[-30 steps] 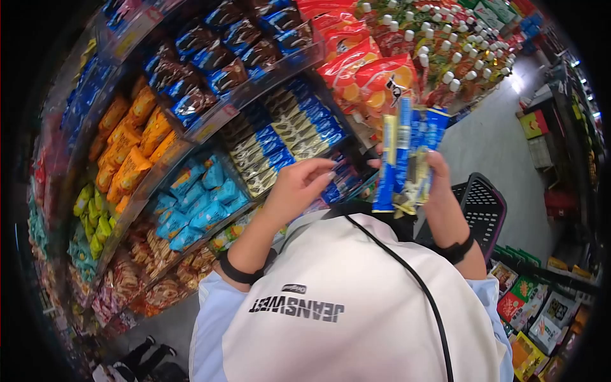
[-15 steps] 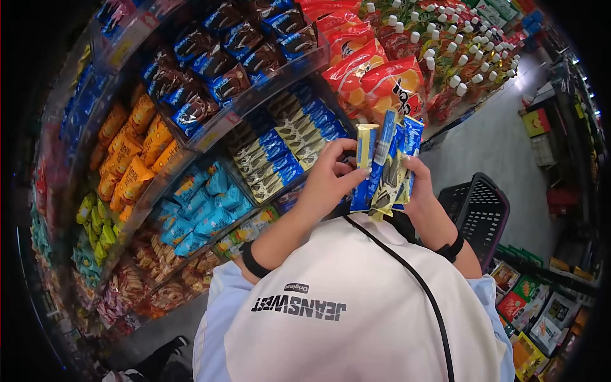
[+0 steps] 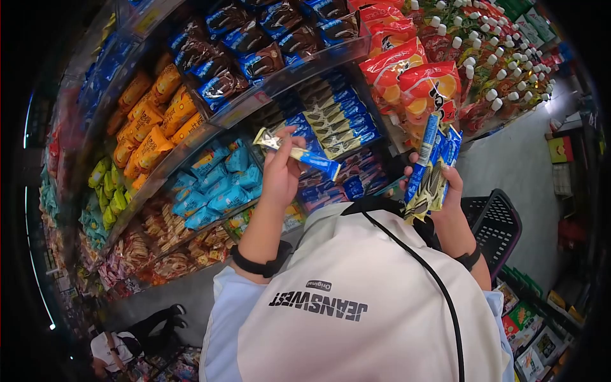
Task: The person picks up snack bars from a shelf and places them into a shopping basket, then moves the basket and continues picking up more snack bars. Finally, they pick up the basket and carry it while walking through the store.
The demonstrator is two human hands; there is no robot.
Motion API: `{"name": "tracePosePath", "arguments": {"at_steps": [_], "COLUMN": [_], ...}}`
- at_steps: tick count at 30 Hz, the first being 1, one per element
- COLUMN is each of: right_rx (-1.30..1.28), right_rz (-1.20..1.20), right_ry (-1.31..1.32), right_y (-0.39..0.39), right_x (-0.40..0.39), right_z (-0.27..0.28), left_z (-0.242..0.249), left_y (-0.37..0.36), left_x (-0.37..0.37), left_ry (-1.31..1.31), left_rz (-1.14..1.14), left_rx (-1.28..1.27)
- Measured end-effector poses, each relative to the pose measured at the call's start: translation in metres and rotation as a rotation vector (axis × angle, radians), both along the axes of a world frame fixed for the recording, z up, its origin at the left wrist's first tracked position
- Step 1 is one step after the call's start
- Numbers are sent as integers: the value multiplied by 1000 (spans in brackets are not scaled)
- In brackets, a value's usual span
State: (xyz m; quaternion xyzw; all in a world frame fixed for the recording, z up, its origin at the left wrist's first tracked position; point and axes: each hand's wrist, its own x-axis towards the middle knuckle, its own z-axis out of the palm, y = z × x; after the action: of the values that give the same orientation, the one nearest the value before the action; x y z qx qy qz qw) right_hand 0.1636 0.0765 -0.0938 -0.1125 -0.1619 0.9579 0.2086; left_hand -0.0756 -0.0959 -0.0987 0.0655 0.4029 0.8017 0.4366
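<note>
My left hand point(image 3: 282, 169) grips one blue and cream snack packet point(image 3: 312, 159) between thumb and fingers, in front of the shelf. Over to the right, my right hand point(image 3: 445, 188) is closed round several similar blue and cream packets point(image 3: 423, 181), bunched and tilted. Rows of matching packets point(image 3: 340, 118) lie in a shelf compartment just beyond and between my hands. Blue bags point(image 3: 219, 184) fill the compartment to the left of my left hand.
Dark chocolate packs point(image 3: 261, 38), orange bags point(image 3: 153, 146) and red bags point(image 3: 429, 92) stock the shelves. A dark basket point(image 3: 496, 223) is beside my right arm. Another person point(image 3: 118, 350) is at the lower left. Boxed goods stand at the lower right.
My left hand has drawn away to the left from the bunch, with one packet in its fingers. My right hand still holds the others. The view has shifted, so the shelves appear further right.
</note>
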Motion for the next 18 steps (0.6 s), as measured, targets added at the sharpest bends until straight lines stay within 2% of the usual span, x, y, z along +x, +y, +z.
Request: {"name": "tracePosePath", "arguments": {"at_steps": [3,5,8,10,12,14,15,18], "right_rx": [10,5,19,15,0,-2,-4,-5], "right_rz": [-16,-32,-50,-57,-67,-90,-99,-132], "right_ry": [-18,-49,-76,-56,-15,-7,-16,-67], "right_y": [2,3,2,3,6,6,6,8], "right_x": [1,5,10,16,23,29,33,45], "right_z": [-1,-2,0,0,-1,0,0,-1], "left_z": [-38,-54,-123,-220,-215,-124,-113,-134], "left_y": [14,30,50,52,60,83,88,101], "left_x": [-16,-37,-101,-168,-176,-145,-144,-154], "left_ry": [-71,-127,-258,218,274,-90,-170,-184], "left_rz": [301,421,630,595,601,658,684,660], "left_rx": [-171,-172,-196,-278,-302,-274,-271,-252]}}
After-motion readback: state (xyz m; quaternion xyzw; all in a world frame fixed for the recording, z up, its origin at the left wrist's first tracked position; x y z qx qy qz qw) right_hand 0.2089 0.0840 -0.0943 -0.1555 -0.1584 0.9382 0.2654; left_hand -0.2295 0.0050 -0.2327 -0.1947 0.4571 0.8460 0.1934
